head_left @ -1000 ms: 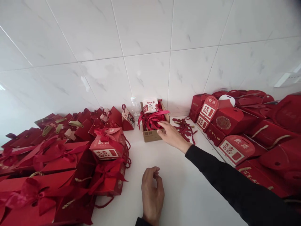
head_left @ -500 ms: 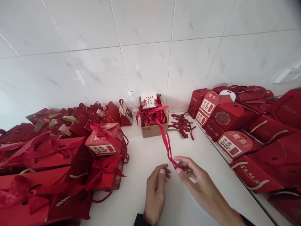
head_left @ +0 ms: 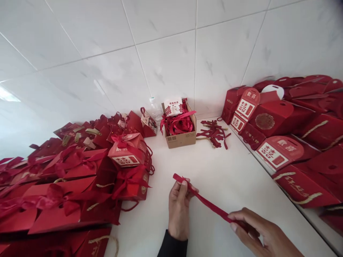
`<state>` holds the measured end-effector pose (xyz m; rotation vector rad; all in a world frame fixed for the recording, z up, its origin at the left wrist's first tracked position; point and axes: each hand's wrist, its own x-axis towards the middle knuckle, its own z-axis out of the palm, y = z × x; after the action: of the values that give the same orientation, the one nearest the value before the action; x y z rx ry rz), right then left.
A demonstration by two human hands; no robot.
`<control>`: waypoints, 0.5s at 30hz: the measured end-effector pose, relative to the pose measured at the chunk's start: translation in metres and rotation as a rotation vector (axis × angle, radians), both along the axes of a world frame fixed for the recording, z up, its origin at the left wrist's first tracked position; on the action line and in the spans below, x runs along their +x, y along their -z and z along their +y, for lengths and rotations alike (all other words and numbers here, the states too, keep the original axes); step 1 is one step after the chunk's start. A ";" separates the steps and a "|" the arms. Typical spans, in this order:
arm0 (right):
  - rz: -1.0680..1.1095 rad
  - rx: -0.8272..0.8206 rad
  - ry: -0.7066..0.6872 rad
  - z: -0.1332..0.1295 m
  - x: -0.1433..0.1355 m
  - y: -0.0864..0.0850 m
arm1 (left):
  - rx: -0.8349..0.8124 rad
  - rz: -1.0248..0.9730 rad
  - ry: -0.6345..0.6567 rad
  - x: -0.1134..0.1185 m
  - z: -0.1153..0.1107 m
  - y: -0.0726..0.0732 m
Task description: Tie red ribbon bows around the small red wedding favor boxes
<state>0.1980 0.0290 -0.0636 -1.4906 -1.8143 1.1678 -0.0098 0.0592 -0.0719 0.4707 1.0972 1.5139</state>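
Observation:
A red ribbon (head_left: 211, 206) stretches between both hands above the white tabletop. My left hand (head_left: 180, 200) pinches it near one end, and a short tail sticks out past the thumb toward the upper left. At the lower right, my right hand (head_left: 255, 228) grips the ribbon between thumb and fingers; what lies beyond that grip is hidden by the hand. Behind them stands an open cardboard box (head_left: 182, 140) filled with loose red ribbons (head_left: 180, 124), with a printed white card (head_left: 174, 107) on top.
Red gift boxes with ribbon bows (head_left: 61, 200) are massed on the left. More red boxes (head_left: 278, 117) are piled on the right. By the wall are a clear plastic bottle (head_left: 155, 110) and a heap of dark red strips (head_left: 213, 132).
The ribbon has come away from the cardboard box. My left hand has taken hold of it, while my right hand has moved right and toward me, drawing it straight. The view has shifted slightly.

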 end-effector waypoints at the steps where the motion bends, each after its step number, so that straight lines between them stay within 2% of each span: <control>1: -0.012 0.006 0.021 0.000 0.006 0.000 | -0.010 0.042 -0.008 -0.001 -0.001 0.000; 6: -0.089 0.035 0.138 0.001 0.035 -0.010 | -0.073 0.289 -0.009 -0.004 -0.007 0.001; 10: -0.192 0.054 0.147 0.007 0.056 -0.024 | -0.111 0.429 -0.003 -0.011 -0.014 -0.005; 11: -0.224 0.075 0.155 0.009 0.060 -0.027 | -0.132 0.521 -0.027 -0.011 -0.015 -0.006; 13: -0.261 0.188 0.195 0.013 0.064 -0.033 | -0.166 0.698 -0.082 -0.005 -0.018 -0.009; 15: -0.243 0.292 0.219 0.014 0.061 -0.038 | -0.141 0.875 -0.073 0.011 -0.022 -0.009</control>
<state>0.2594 0.0428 -0.0257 -1.6588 -1.8250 0.6091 0.0017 0.0368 -0.0634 1.0536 1.8891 1.2847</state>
